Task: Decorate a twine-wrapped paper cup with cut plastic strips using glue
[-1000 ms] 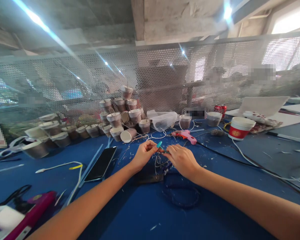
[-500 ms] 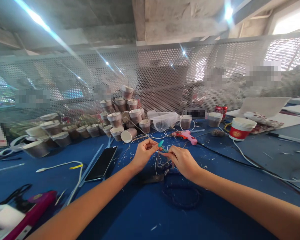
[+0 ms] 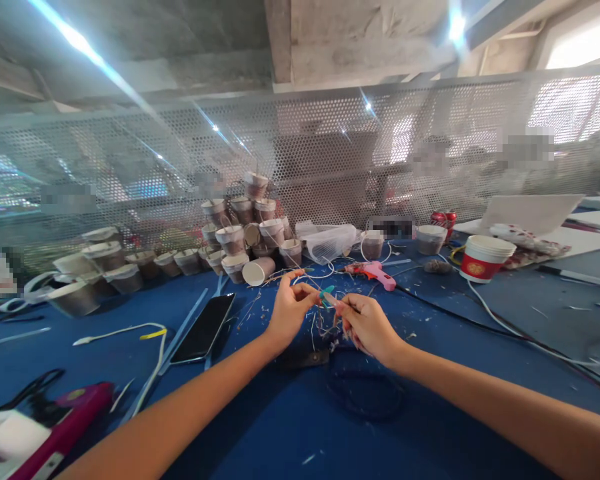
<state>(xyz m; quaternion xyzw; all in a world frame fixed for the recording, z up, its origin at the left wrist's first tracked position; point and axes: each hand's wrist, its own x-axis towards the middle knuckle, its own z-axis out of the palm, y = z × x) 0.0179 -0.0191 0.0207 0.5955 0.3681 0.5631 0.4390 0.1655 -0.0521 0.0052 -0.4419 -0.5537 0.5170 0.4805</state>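
Over the blue tabletop, my left hand [image 3: 290,312] pinches a small teal leaf-like piece [image 3: 327,295] between thumb and index finger, with its other fingers raised. Close to its right, my right hand [image 3: 369,328] has its fingers closed round a slim pale, pinkish thing [image 3: 334,301] whose tip reaches the teal piece; its kind is too small to make out. Beneath both hands lies a tangle of thin stems or wires [image 3: 325,325]. A dark flat strip [image 3: 313,359] and a dark blue loop [image 3: 365,395] are nearer to me.
Several covered cups [image 3: 230,240] are stacked at the back, beside a clear plastic bag [image 3: 326,240]. A pink glue gun [image 3: 377,273] lies behind my right hand, its black cable running right. To the left is a phone [image 3: 203,329]; a red-and-white cup [image 3: 486,259] stands right.
My left fingers have spread and lifted, and the teal piece has shifted slightly right and down. The pale thing in my right hand now points up against it.
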